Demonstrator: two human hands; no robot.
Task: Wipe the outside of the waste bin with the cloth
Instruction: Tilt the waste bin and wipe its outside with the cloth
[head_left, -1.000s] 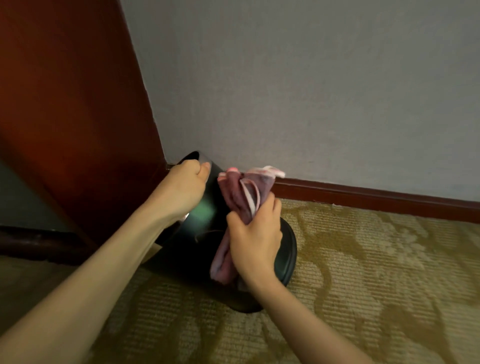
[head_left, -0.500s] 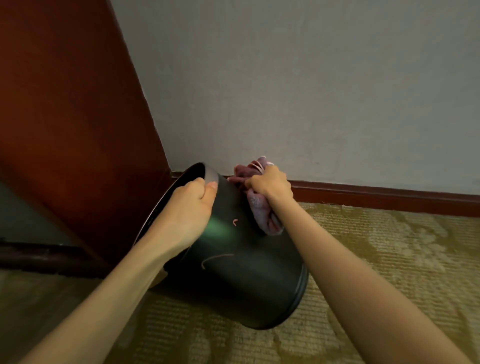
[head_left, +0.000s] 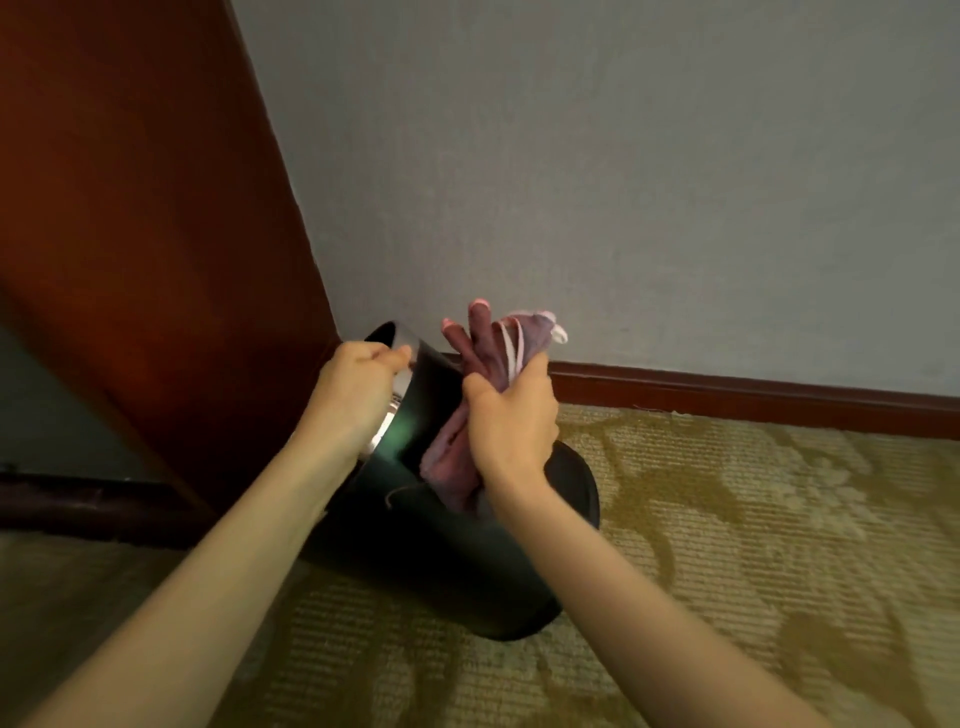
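Waste bin (head_left: 447, 551), black, sits tilted on the carpet (head_left: 753, 545) near the wall corner, its mouth tipped up and left so the side faces the person. Left hand (head_left: 358, 395) clamps the rim to steady it; right hand (head_left: 511, 421) squeezes the bunched pink cloth (head_left: 485, 364) against the wall for rubbing.

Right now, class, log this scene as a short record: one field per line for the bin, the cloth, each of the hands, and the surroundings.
bin: black waste bin, tilted, base on patterned carpet
cloth: pink bunched cloth, pressed against the bin's outer side
left hand: left hand grips the bin's rim
right hand: right hand clutches the cloth
surroundings: grey wall, red-brown skirting board, wooden panel at left
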